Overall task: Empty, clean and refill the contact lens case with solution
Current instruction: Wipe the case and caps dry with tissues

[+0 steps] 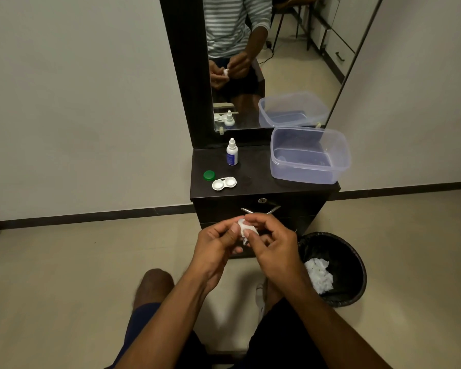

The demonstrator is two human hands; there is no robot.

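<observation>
I see both hands held together in front of the cabinet (264,187), below its drawer lock. My left hand (214,245) and right hand (273,245) are pinched around a small white piece (244,227); whether it is a cap, a tissue or both, I cannot tell, since the fingers cover most of it. The fingertips of both hands close on it from either side.

The lens case (224,183) lies open on the cabinet top, near its front-left corner, both wells uncovered. A green cap (209,175) sits just beside the case, on its left. The solution bottle (232,153) stands upright behind the case, capped. A clear tub (309,155) takes up the right side of the top. On the floor right of the cabinet stands a black bin (336,267) with crumpled white tissue (318,275) inside.
</observation>
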